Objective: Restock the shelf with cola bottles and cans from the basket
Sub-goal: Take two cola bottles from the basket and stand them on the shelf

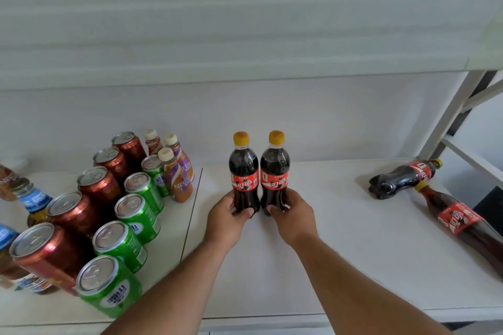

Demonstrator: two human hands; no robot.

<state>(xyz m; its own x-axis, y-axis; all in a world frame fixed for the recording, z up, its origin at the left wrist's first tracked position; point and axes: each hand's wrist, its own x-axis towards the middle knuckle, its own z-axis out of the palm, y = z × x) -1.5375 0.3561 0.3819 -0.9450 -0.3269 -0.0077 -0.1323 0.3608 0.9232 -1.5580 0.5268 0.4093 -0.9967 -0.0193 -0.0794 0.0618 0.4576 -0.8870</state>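
- Cola bottles, two of them, are standing upright side by side at the centre of the frame on the white shelf (340, 239), nearly touching each other, each with a yellow cap and a red label.
- Nearest the camera, two bare forearms are reaching up from the lower edge of the frame toward that pair.
- At lower left, a green can (109, 285) is standing closest to the viewer, heading a row of green cans that is running back toward the wall; a row of red-brown cans (68, 215) is standing just left of it.
- The left hand (226, 221) is wrapping its fingers around the base of the left cola bottle (244, 174), with the thumb pressing on the front.
- The right hand (292, 216) is gripping the base of the right cola bottle (275, 171) in the same way.
- At the right edge of the frame, a larger cola bottle (460, 221) is lying on its side on the shelf, its cap pointing up the frame.
- Just beyond it, a small cola bottle (402, 178) is lying on its side too, near that cap; contact between them is unclear.
- Farther back at centre left, three coffee bottles (179, 179) with cream caps are standing behind the green row, near the back wall.
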